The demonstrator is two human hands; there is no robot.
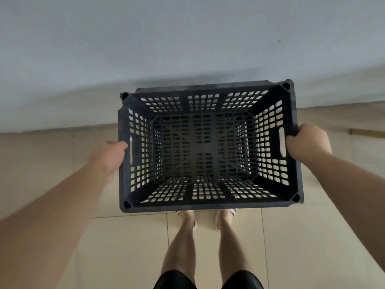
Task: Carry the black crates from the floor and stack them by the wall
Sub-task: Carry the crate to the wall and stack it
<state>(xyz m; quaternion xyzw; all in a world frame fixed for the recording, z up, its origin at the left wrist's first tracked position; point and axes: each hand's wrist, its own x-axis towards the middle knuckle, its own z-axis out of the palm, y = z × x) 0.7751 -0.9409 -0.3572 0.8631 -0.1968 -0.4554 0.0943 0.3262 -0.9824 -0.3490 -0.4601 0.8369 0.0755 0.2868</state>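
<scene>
One black crate (208, 147) is in view, and two hands hold it, one at each short side. It is in front of the person, above the tiled floor (312, 236) and close to the pale wall (187, 38), with its open top facing up. Its near edge hides the front of the feet.

The left hand (112, 157) is at the left side, beside the handle slot (130, 150). Its thumb lies on the rim; the fingers go down the outside of the crate and are hidden. The right hand (308, 142) is closed over the right rim, next to the second handle slot (281, 142), with curled fingers.

The crate has four round holes, one in each corner, and its walls and bottom are full of small openings. Through the walls the light floor shows, but through the bottom it looks dark. A second dark edge (198, 86) shows just behind the far rim. I cannot tell whether this is another crate below.

Below are two bare legs (179, 247), two light slippers (216, 221) and black shorts (175, 280). One thin wooden strip (366, 132) lies at the foot of the wall on the right.
</scene>
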